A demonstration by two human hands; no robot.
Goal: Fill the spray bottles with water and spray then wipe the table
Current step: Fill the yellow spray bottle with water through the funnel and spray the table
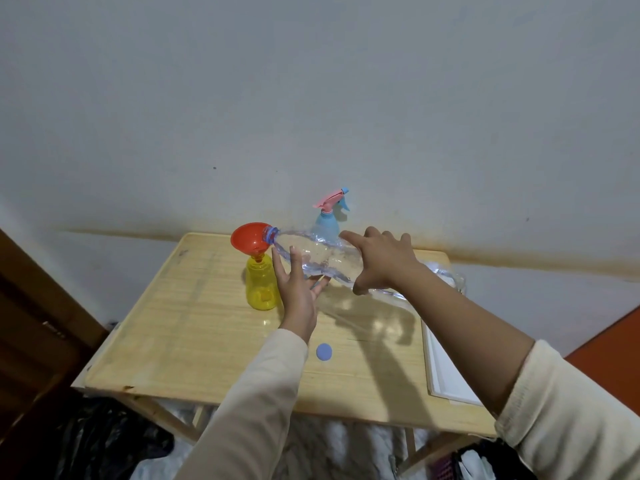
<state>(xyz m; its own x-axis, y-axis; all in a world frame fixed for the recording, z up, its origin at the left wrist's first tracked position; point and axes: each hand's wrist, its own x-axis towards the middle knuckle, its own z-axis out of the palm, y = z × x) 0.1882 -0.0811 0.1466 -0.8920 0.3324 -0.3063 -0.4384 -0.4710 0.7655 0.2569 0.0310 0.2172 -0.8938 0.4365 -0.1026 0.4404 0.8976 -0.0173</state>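
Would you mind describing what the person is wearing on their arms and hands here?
Both arms wear long cream-coloured sleeves. The left sleeve reaches the wrist, while the right sleeve sits higher, leaving the forearm bare. The left hand and right hand are bare: no gloves, rings or watch visible.

We find the left half and front strip of the table [173, 323] open for passage; only 1 blue cap [324, 351] lies near the front middle. At the rear, 2 obstacles stand: the yellow bottle [261, 287] carrying a red funnel [247, 239], and the blue spray bottle [325, 225] near the wall. The clear bottle [322, 254], tilted with its mouth at the funnel, bars the space in front of the blue one. A white tray [446, 368] occupies the right edge.
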